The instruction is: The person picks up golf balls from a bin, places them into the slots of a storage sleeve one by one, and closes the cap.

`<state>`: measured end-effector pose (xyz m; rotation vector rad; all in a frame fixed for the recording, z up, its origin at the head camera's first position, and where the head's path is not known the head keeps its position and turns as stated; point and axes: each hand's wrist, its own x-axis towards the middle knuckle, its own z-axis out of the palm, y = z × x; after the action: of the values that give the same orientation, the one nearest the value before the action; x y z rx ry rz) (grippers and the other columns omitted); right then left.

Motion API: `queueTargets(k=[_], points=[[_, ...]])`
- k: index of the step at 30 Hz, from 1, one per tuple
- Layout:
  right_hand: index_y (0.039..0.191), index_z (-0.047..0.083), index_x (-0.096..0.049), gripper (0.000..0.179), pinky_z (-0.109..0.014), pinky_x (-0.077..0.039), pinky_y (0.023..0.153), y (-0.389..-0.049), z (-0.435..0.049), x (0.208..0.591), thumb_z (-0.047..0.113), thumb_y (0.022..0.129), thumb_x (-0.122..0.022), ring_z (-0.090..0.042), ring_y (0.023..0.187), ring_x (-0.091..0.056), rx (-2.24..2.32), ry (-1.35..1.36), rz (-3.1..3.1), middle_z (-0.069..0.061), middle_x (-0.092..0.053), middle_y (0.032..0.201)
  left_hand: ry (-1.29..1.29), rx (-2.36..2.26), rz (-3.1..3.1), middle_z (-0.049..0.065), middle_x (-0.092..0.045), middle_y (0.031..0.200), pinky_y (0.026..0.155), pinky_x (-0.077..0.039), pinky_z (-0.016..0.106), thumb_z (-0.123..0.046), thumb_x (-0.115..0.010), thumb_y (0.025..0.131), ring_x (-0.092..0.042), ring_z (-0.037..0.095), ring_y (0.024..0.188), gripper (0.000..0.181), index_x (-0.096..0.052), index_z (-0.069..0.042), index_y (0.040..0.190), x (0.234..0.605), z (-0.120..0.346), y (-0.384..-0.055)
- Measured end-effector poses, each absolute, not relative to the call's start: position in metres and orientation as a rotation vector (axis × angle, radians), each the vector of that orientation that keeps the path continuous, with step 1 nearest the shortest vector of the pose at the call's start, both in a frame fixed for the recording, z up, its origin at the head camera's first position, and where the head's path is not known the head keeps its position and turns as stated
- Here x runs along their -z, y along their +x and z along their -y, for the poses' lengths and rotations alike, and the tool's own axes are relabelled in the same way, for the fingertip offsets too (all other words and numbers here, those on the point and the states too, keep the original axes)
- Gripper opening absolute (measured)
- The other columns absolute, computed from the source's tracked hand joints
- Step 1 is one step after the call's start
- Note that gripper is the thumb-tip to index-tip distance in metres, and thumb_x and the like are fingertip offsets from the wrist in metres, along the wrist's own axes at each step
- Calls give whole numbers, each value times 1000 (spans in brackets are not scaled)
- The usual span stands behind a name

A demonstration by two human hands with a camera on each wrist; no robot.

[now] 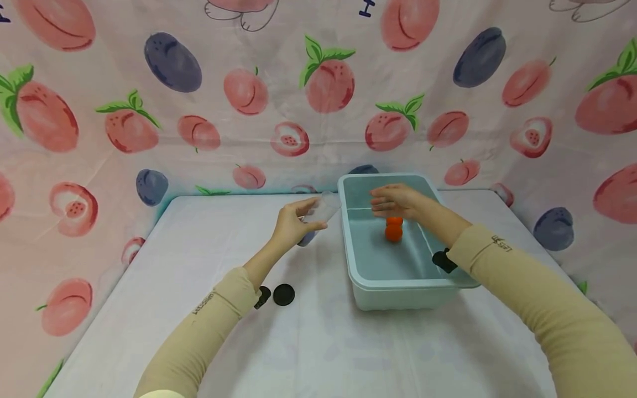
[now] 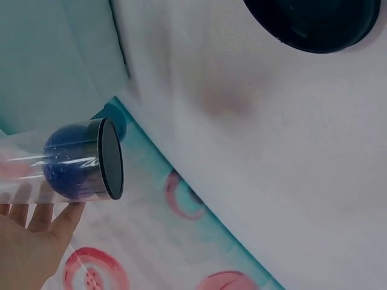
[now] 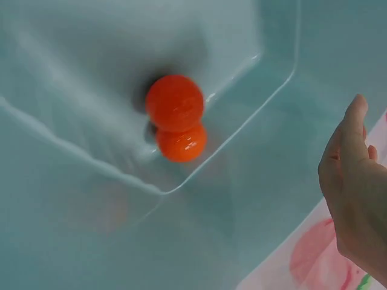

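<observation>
In the head view my left hand (image 1: 291,224) grips a clear plastic cylinder (image 1: 325,205), tilted, just left of a pale blue bin (image 1: 413,284). A dark blue ball (image 2: 65,163) sits inside the cylinder, against its black end cap (image 2: 111,158). My right hand (image 1: 398,200) is over the back of the bin, fingers straight and holding nothing. Below it, two orange balls lie together in the bin: one ball (image 3: 175,103) overlaps the other ball (image 3: 181,144) in the right wrist view.
A round black lid (image 1: 283,294) lies on the white tablecloth (image 1: 318,342), near my left wrist. Behind the table hangs a fruit-print cloth (image 1: 328,127). The bin's walls rise well above the balls, and my right forearm crosses its right rim.
</observation>
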<state>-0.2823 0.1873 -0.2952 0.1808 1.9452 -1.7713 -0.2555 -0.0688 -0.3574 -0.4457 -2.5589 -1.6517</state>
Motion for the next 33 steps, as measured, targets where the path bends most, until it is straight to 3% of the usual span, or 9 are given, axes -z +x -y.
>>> queueTargets(k=[4,11,14,18,28,33], points=[[144,-2,-28,50,-30,-48,97,-286,-192,299,16,100,-43,-22,102,-54,1759,228,-1960,-25,-27,149,-444,1674,2556,12,-59,131,98,-48,44,-11,-80,74,-57,31,118,61,-57,-10,131,358,69,-256],[145,-5,-24,54,-30,-50,95,-290,-200,310,18,100,-41,-16,87,-58,1634,237,-2086,-29,-30,147,-482,1662,2546,12,-59,130,96,-49,44,-12,-80,74,-58,30,118,62,-56,-9,132,361,69,-256],[145,-7,-25,53,-27,-53,90,-293,-204,315,18,100,-40,-13,80,-58,1589,261,-2132,-30,-38,138,-483,1658,2540,12,-59,130,95,-50,44,-12,-80,74,-58,30,117,62,-56,-10,131,361,70,-255],[144,-7,-27,52,-24,-55,84,-296,-207,322,16,100,-41,-11,75,-59,1544,313,-2160,-19,-47,118,-480,1671,2534,12,-59,130,96,-49,45,-11,-80,74,-58,30,117,62,-56,-10,132,362,71,-255],[140,-8,-30,52,-26,-55,86,-303,-213,333,18,98,-45,-13,79,-57,1512,370,-2189,-16,-46,110,-495,1680,2531,14,-59,129,98,-48,44,-12,-79,75,-58,31,118,62,-55,-9,132,365,74,-253],[138,-9,-31,51,-35,-49,98,-304,-214,339,18,98,-47,-23,97,-55,1501,431,-2212,-17,-47,111,-488,1679,2542,14,-59,130,98,-48,44,-12,-79,75,-58,29,118,62,-55,-10,132,365,75,-253]])
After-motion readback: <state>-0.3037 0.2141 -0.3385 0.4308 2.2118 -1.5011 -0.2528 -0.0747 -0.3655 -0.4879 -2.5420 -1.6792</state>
